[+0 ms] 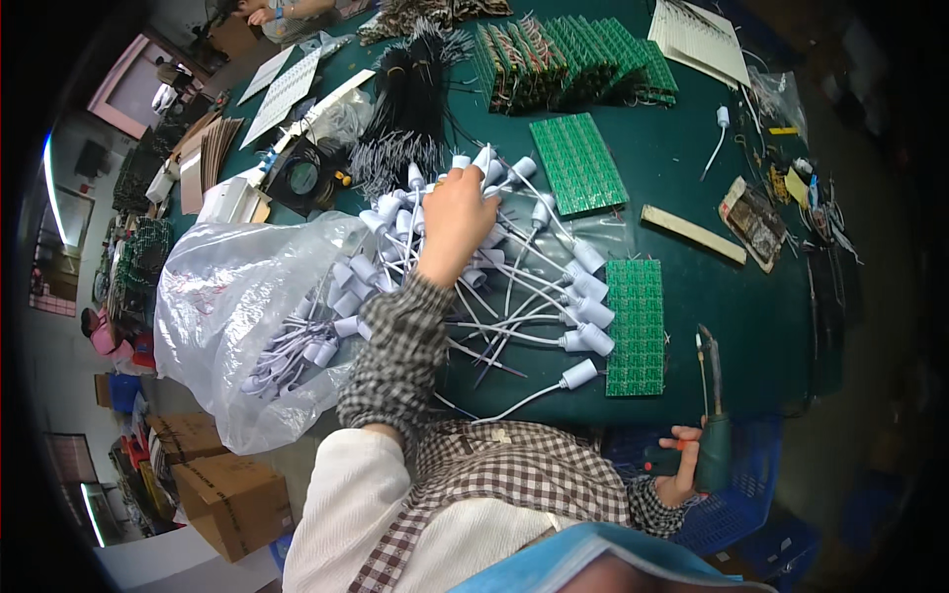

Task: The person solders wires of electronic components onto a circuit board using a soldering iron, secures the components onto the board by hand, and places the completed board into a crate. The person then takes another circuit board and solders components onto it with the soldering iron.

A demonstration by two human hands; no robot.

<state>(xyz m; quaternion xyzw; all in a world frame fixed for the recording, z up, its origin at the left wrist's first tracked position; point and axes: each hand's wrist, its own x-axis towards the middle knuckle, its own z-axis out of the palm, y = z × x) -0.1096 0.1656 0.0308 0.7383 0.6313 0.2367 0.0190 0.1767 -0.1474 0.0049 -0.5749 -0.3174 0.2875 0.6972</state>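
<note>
Head view, looking down on a dark green worktop (682,183): the left hand (458,222) reaches over a tangled pile of white wired cylinders (403,223), left of the worktop's middle. Its fingers are bunched, partly curled against a white cylinder (483,158); whether they grip it, I cannot tell. The right hand (680,467), just off the worktop's near edge toward its right corner, has its fingers closed around a green-handled tool (713,453), thin tip upward. A clear plastic bag (203,287) with more cylinders slumps over the left edge. Nearer the near edge, a row of cylinders (593,312) lies beside a green circuit panel (635,331). Pinching one piece by its body and easing its cable free looks wisest, as the wires cross and could drag neighbours; the tool's tip is best kept clear of the bag.
</note>
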